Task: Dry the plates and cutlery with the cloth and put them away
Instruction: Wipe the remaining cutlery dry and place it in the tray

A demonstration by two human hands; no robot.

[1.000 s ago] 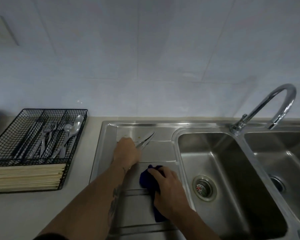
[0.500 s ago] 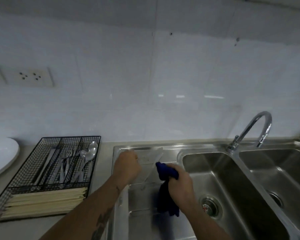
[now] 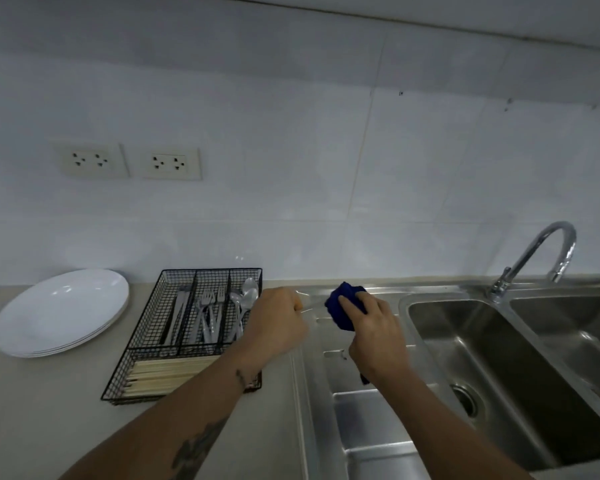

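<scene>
Two steel sink basins (image 3: 492, 382) fill the right side, drainboard (image 3: 368, 410) joined on their left, curved tap (image 3: 541, 254) behind the divider. Beige counter (image 3: 49, 403) runs left of the drainboard under a white tiled wall (image 3: 291, 133). Stack of white plates (image 3: 59, 310) sits far left on the counter, well apart from both hands. Black wire cutlery tray (image 3: 149, 327) stands between plates and drainboard: knives, forks (image 3: 207, 306) and spoons (image 3: 248, 294) in the back compartments, pale chopsticks (image 3: 163, 375) across the front one. Left forearm crosses over the tray's right front corner and hides it. Two double wall sockets (image 3: 129, 162) above the plates and tray. Left hand (image 3: 278, 323) is above the tray's right edge, fingers clenched around a thin shiny cutlery piece (image 3: 309, 304) that pokes rightward toward the cloth; too blurred to say which utensil. Right hand (image 3: 374, 330) is over the drainboard's back part, fingers wrapped on a bunched dark blue cloth (image 3: 343, 303), index finger lying across it. Cloth sits at the far end of the cutlery piece, contact unclear. A cloth end dangles below the right wrist.
</scene>
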